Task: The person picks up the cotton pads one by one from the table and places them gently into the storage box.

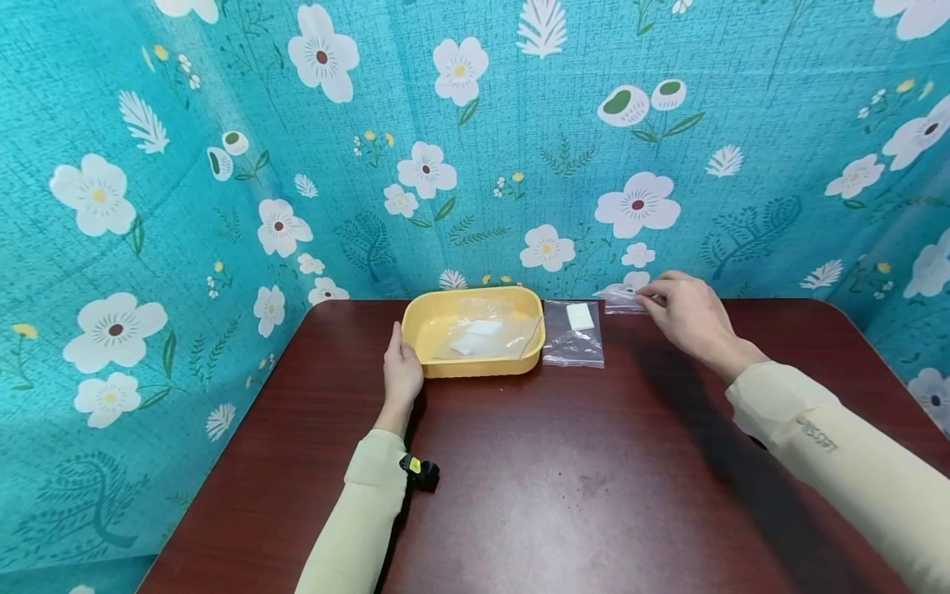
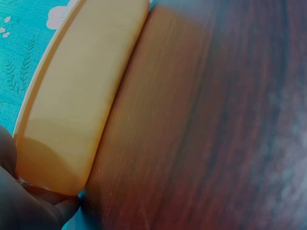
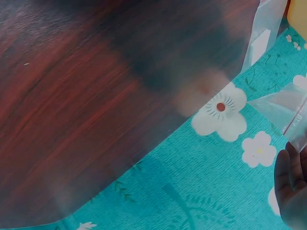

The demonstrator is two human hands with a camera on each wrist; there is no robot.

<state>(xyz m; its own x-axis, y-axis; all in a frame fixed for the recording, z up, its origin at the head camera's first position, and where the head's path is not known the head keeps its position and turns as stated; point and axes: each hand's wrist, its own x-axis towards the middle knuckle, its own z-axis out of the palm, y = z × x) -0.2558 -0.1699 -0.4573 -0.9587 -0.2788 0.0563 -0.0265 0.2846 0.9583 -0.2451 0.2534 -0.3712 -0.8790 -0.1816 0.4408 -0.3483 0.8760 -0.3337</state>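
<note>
A yellow plastic tray (image 1: pixel 475 367) stands at the back of the table, with clear bags (image 1: pixel 512 337) and white pieces (image 1: pixel 484 327) inside it. My left hand (image 1: pixel 403 370) holds its left side; in the left wrist view the thumb and fingers (image 2: pixel 29 206) are at the corner of the tray wall (image 2: pixel 76 96). Over on the right, my right hand (image 1: pixel 686 318) pinches a clear zip bag (image 1: pixel 622 300), raised near the table's back edge. The right wrist view shows this bag (image 3: pixel 283 112) hanging from the fingertips, with a red line along its seal.
Between the tray and my right hand, another clear zip bag (image 1: pixel 567 351) lies flat with a white rectangular piece (image 1: pixel 580 317) on or in it. The dark red wooden table (image 1: pixel 564 478) ends at a teal flowered cloth (image 1: pixel 505 165) behind it.
</note>
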